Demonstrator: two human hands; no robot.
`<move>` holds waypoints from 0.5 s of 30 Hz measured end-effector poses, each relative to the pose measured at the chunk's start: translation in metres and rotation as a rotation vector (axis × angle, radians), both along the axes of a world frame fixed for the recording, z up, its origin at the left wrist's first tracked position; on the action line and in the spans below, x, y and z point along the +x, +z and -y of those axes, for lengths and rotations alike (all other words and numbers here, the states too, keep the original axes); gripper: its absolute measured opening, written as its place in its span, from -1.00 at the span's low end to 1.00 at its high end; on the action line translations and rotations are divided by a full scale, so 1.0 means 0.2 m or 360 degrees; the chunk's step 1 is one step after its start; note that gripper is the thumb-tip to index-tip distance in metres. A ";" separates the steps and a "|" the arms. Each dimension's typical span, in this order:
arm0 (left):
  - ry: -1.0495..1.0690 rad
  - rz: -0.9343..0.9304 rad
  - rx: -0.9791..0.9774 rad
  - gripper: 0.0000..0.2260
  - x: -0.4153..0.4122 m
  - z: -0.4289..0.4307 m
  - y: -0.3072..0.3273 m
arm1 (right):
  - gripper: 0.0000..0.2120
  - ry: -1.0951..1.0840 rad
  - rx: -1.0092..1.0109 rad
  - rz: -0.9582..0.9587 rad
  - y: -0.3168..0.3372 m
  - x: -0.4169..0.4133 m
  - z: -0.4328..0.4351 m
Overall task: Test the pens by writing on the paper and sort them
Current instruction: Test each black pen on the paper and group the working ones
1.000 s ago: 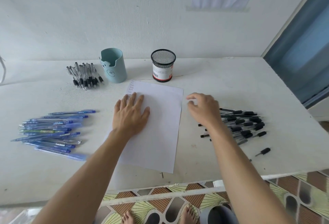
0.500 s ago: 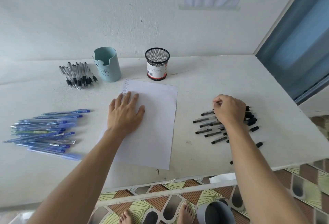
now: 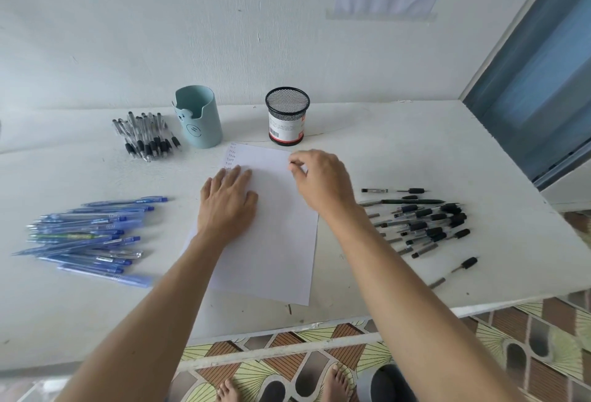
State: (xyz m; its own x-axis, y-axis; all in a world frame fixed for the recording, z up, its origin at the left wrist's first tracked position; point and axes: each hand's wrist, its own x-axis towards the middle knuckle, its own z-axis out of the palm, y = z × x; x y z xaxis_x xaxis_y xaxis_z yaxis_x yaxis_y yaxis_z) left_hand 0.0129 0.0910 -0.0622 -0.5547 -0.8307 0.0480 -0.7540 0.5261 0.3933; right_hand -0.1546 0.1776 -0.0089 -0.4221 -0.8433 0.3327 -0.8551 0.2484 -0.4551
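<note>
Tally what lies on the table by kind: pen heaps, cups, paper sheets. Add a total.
Pen heaps: 3 (blue pens, clear pens, black pens)
Cups: 2 (teal cup, mesh cup)
Paper sheets: 1
Total: 6

Left hand [image 3: 227, 206] flat on white paper sheet [image 3: 281, 242]. Right hand [image 3: 323, 181], fingers curled, over sheet's far right corner; anything held hidden.

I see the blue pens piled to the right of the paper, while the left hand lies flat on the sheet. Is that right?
Not quite. The head view shows the blue pens piled to the left of the paper; the pile on its right is black pens. The left hand does lie flat on the paper.
</note>
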 end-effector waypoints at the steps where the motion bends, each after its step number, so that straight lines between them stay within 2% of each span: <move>1: 0.0019 -0.0167 0.0033 -0.49 0.02 0.00 0.01 | -0.87 0.0007 0.0130 0.0096 -0.01 0.03 0.02; 4: 0.0123 -0.0602 0.0108 -0.49 0.06 0.01 0.02 | -0.88 -0.0032 0.0249 0.0380 -0.03 0.09 0.04; 6: 0.0204 -0.0701 0.0181 -0.52 0.07 0.01 0.04 | -0.88 -0.0081 0.0262 0.0544 -0.06 0.11 0.06; 11: 0.0138 -0.0652 0.0131 -0.59 0.05 0.01 0.01 | -0.76 -0.0157 0.0312 0.0659 -0.10 0.12 0.06; 14: 0.0029 -0.0601 0.0083 -0.64 0.05 0.00 0.01 | -0.82 -0.0186 0.0222 0.0514 -0.13 0.09 0.01; 15: -0.0066 -0.0589 0.0061 -0.66 0.05 0.00 0.01 | -0.77 -0.0156 0.0191 0.0423 -0.15 0.07 0.00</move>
